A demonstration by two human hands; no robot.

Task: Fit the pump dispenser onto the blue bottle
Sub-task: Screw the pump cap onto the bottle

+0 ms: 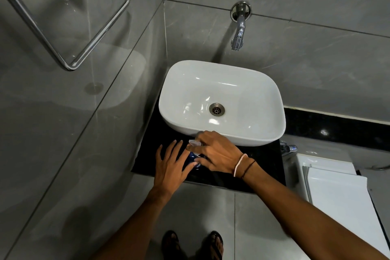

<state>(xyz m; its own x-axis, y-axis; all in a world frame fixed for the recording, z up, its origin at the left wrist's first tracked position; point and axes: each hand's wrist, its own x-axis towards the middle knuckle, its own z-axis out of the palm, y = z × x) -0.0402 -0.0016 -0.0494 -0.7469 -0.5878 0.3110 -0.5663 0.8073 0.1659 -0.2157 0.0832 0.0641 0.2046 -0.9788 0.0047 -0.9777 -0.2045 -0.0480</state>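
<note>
Right hand (215,152) is gripping the pale clear plastic pump dispenser (194,143) from above. It's sitting over the small dark-blue bottle (193,157), mostly hidden, so seating looks unfinished, I think. Left hand (172,164) is lying open, fingertips steadying the bottle. Keep it vertical while twisting. White ceramic basin (253,139) is crowding behind; black countertop (232,177) edge is near.

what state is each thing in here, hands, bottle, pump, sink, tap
right hand: closed over the pump dispenser
left hand: open, fingers spread, fingertips by the bottle
pump dispenser: clear head under the right hand's fingers, above the bottle; whether it is seated cannot be told
blue bottle: upright on the black counter, mostly hidden by the hands
sink: empty, drain open
tap: no water running
</note>
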